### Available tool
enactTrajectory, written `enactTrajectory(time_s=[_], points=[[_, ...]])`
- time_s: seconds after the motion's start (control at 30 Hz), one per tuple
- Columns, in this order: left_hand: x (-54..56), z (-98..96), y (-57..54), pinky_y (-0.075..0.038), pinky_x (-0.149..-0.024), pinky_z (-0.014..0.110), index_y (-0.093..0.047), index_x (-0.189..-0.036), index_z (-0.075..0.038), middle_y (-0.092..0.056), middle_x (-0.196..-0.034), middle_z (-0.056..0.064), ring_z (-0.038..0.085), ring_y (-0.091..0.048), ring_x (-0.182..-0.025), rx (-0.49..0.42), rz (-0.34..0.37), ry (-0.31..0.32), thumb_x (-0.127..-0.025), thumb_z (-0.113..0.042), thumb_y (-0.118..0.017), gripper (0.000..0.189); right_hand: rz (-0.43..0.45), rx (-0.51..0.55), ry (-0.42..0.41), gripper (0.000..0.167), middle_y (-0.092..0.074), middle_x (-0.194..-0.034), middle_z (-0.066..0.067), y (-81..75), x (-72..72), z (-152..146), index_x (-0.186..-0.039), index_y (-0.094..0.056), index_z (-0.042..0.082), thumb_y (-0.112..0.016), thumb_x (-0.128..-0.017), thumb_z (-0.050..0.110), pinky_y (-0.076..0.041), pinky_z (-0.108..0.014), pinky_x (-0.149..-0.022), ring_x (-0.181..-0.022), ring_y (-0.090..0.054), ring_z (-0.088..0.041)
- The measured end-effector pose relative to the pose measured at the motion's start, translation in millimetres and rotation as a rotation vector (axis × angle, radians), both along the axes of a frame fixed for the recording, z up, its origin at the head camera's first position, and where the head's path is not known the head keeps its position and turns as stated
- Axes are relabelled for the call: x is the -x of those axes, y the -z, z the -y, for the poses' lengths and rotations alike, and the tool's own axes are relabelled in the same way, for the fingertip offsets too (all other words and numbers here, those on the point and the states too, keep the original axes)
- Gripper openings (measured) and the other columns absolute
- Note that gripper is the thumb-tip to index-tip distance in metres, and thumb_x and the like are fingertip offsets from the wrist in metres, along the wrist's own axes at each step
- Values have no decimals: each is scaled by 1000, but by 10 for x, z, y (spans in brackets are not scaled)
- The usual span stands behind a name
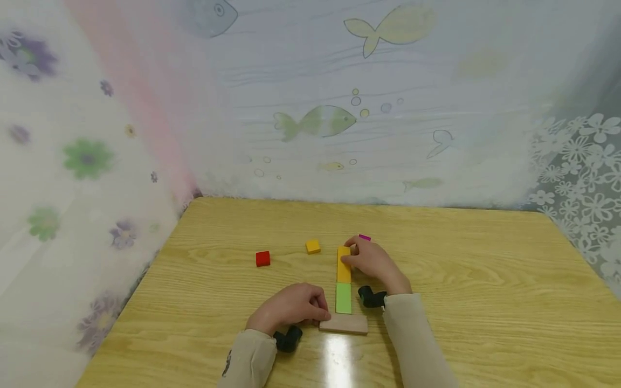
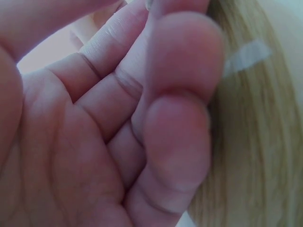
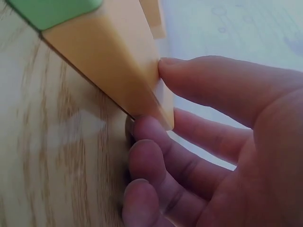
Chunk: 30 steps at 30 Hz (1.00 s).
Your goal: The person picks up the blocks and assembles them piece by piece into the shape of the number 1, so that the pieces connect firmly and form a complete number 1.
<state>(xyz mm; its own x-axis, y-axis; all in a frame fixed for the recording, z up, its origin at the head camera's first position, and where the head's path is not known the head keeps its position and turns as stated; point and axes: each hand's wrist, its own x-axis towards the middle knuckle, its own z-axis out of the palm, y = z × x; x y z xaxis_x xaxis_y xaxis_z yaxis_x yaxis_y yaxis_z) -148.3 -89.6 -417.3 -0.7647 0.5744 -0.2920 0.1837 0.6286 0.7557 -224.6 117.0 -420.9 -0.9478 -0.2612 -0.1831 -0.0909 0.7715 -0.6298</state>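
Observation:
A long orange block [image 1: 343, 269] lies end to end with a green block [image 1: 343, 298] on the table. My right hand [image 1: 373, 261] holds the orange block near its far end. In the right wrist view the thumb [image 3: 203, 80] rests on that block and curled fingers [image 3: 147, 161] lie against its end, low over the table. A plain wooden block [image 1: 343, 324] lies crosswise at the green block's near end. My left hand [image 1: 293, 306] grips its left end with thumb and curled fingers. The left wrist view shows bent fingers [image 2: 177, 137]; the wooden block is hidden there.
A red block [image 1: 263, 258] and a small yellow block [image 1: 312, 247] lie to the left on the wood-grain table [image 1: 204, 302]. Behind my right hand a magenta block [image 1: 365, 237] is partly hidden. A fish-patterned curtain [image 1: 310, 161] borders the table's far edge.

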Motion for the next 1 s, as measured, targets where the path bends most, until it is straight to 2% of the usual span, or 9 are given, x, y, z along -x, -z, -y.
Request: enactTrajectory(time_s=[0.3,0.8,1.0], points=[[3,-4,-15,-41,-51,25,-63,-77,-21,-60,-66,-5,12,-52,-55,-2,7,4,-80,-29,-66,9,-5,4,-8,37,-57,-95,-4,30,17,-31,-114,-54,12,-63,-83,30,-43,-37,-76,-81,-52,-18],[-13,3,-14,-40,-51,25,-61,-75,-21,-59,-64,-6,9,-49,-54,6,-4,12,-80,-31,-66,11,10,-13,-8,37,-56,-97,-5,-13,-18,-46,-112,-55,11,-65,-82,30,-42,-38,-79,-84,-51,-19],[-15,3,-17,-40,-51,25,-62,-75,-21,-59,-65,-6,9,-50,-54,-2,-6,6,-79,-31,-66,12,20,36,-6,37,-55,-94,-4,-18,-19,-63,-113,-54,10,-63,-83,29,-43,-36,-73,-76,-51,-18]])
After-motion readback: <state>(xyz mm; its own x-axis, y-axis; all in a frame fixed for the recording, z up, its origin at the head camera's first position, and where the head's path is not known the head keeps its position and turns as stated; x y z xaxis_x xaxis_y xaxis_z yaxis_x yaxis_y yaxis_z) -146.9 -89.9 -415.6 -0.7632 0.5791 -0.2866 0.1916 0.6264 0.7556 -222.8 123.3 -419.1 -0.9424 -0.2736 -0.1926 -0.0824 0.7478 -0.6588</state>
